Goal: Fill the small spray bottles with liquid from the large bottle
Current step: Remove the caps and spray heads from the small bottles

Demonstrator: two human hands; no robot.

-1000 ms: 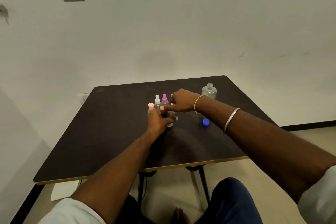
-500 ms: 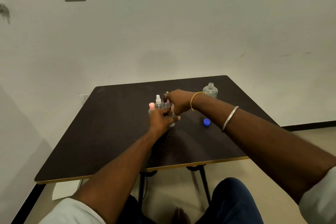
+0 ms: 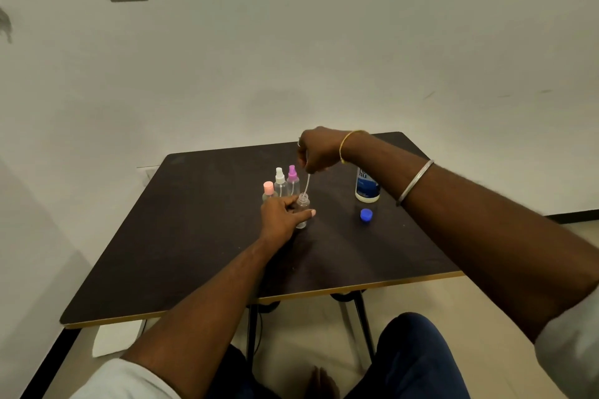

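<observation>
Clear small bottle [image 3: 302, 209] in left hand [image 3: 282, 217] grip; right hand [image 3: 316, 150] lifts sprayer.

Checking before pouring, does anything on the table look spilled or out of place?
No spill shows. The blue cap lies loose by the open large bottle; the right hand lifts a sprayer from the small bottle.

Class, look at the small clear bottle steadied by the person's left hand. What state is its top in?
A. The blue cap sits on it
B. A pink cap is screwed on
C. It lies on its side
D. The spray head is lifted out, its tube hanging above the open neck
D: the right hand holds the spray head's thin tube above the open neck of the small clear bottle, which the left hand keeps upright.
</observation>
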